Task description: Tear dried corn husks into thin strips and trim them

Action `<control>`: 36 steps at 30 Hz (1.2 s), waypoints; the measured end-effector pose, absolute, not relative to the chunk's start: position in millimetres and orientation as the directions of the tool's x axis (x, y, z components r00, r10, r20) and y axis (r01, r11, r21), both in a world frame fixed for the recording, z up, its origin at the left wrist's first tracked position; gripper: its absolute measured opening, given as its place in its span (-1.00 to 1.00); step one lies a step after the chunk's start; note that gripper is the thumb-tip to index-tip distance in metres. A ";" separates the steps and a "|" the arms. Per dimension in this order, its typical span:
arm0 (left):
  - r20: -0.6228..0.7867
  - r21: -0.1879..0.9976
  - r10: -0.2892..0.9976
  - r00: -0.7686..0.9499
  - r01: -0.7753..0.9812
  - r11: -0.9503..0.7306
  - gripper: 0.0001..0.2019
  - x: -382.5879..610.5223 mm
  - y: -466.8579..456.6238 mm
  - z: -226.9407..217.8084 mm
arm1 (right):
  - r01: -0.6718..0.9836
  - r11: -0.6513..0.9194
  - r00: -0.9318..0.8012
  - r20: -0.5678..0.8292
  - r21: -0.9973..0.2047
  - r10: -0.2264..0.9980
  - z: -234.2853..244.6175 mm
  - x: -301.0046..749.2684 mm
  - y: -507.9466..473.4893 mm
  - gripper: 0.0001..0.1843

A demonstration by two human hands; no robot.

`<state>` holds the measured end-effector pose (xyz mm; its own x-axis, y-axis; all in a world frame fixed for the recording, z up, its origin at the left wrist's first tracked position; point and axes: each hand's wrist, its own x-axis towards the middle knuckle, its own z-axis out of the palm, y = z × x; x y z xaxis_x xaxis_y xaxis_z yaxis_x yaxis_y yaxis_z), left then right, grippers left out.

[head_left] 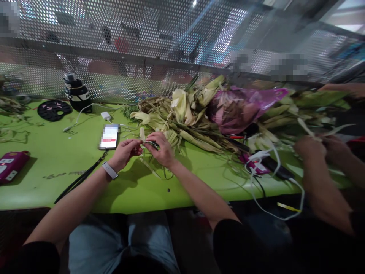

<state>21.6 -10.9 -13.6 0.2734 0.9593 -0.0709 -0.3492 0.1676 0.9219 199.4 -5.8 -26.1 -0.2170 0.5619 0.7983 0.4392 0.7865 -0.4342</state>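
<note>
Over the near middle of the green tabletop (122, 199), I had both hands almost meeting at a pale corn-husk strip (142, 133), just right of the phone (109, 137). The fingers of the left hand (127, 152) were closed in a pinch at the strip's lower end; those of the right hand (160, 151) gripped a dark slim object (153, 143) beside it, too small for me to identify.

I judged that the strip wanted short, light pinches close to the work, the left hand steady while the right made the fine movements, because thin husk could well split along its grain.

Counting, I had one strip between the hands, one phone, one dark bottle (76, 94) at far left, one pink plastic bag (225, 112) at far right and two magenta socket boxes, one left (13, 166), one right (259, 167). Behind the hands, the corn-husk heap (180, 104) was too tangled to count. Farther right, I counted two co-worker's hands (309, 147), blurred, around another pale strip (306, 127).
</note>
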 end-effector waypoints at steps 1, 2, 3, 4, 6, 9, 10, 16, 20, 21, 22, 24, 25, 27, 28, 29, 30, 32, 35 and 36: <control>-0.080 0.919 0.958 0.274 -0.352 0.177 -0.81 21.7 -11.3 -12.7 | 0.439 0.789 -0.231 0.795 -0.429 0.561 -26.6 199.3 -5.2 -0.87; -0.088 0.916 0.957 0.275 -0.356 0.186 -0.81 21.9 -11.6 -11.9 | 0.438 0.791 -0.236 0.795 -0.426 0.559 -27.3 199.0 -4.6 -0.87; -0.099 0.912 0.956 0.275 -0.360 0.197 -0.82 22.1 -12.0 -11.3 | 0.437 0.793 -0.237 0.796 -0.425 0.557 -28.1 198.7 -4.0 -0.87; -0.109 0.906 0.956 0.272 -0.368 0.209 -0.83 22.2 -12.2 -11.1 | 0.437 0.795 -0.236 0.799 -0.422 0.554 -29.0 198.5 -3.4 -0.87; -0.130 0.892 0.952 0.277 -0.387 0.234 -0.85 22.2 -12.3 -11.4 | 0.437 0.799 -0.228 0.809 -0.412 0.542 -30.5 198.4 -2.7 -0.87; -0.136 0.871 0.943 0.303 -0.418 0.260 -0.86 22.0 -12.2 -12.9 | 0.440 0.800 -0.206 0.822 -0.407 0.531 -32.2 199.1 -2.3 -0.86; -0.137 0.865 0.942 0.308 -0.426 0.265 -0.86 22.0 -12.2 -13.2 | 0.445 0.797 -0.201 0.821 -0.410 0.535 -32.7 199.4 -2.1 -0.85; -0.163 0.840 0.942 0.292 -0.459 0.288 -0.89 24.3 -13.5 -12.1 | 0.490 0.779 -0.226 0.806 -0.391 0.546 -35.9 200.6 -1.1 -0.86; -0.166 0.831 0.937 0.307 -0.468 0.300 -0.90 25.6 -15.2 -11.8 | 0.512 0.774 -0.220 0.814 -0.373 0.538 -36.1 200.7 -1.5 -0.87; -0.166 0.830 0.935 0.314 -0.467 0.304 -0.90 25.9 -15.5 -12.4 | 0.511 0.776 -0.216 0.819 -0.369 0.532 -35.8 200.4 -1.7 -0.88; -0.163 0.830 0.933 0.321 -0.467 0.306 -0.89 26.1 -15.6 -13.4 | 0.505 0.779 -0.206 0.824 -0.372 0.527 -35.5 199.9 -1.9 -0.87; -0.147 0.832 0.930 0.336 -0.467 0.300 -0.88 26.6 -15.6 -16.1 | 0.485 0.777 -0.183 0.823 -0.400 0.538 -34.9 198.2 -2.7 -0.87; -0.135 0.837 0.932 0.338 -0.464 0.289 -0.86 26.8 -15.5 -17.6 | 0.473 0.773 -0.173 0.816 -0.422 0.551 -34.7 197.0 -3.3 -0.86; -0.108 0.854 0.939 0.325 -0.454 0.255 -0.83 27.4 -15.7 -20.1 | 0.453 0.760 -0.152 0.800 -0.465 0.580 -34.6 194.3 -4.6 -0.85; -0.095 0.863 0.944 0.315 -0.446 0.236 -0.82 27.8 -16.0 -21.0 | 0.445 0.753 -0.139 0.793 -0.485 0.593 -34.7 192.9 -5.4 -0.85; -0.083 0.873 0.949 0.304 -0.438 0.217 -0.82 28.3 -16.4 -21.6 | 0.437 0.744 -0.127 0.784 -0.506 0.608 -34.7 191.7 -6.2 -0.86; -0.071 0.880 0.953 0.294 -0.432 0.199 -0.82 28.7 -17.0 -21.9 | 0.427 0.731 -0.110 0.772 -0.532 0.626 -34.7 190.8 -6.9 -0.86; -0.046 0.890 0.958 0.283 -0.423 0.168 -0.82 29.2 -18.2 -22.3 | 0.399 0.702 -0.080 0.740 -0.590 0.667 -34.2 189.8 -8.1 -0.85; 0.002 0.904 0.960 0.280 -0.410 0.118 -0.82 28.5 -18.6 -23.1 | 0.352 0.688 -0.089 0.709 -0.635 0.700 -32.3 190.3 -9.1 -0.84; 0.019 0.910 0.959 0.284 -0.402 0.101 -0.82 27.9 -18.3 -23.6 | 0.340 0.689 -0.102 0.704 -0.639 0.703 -31.7 190.8 -9.1 -0.84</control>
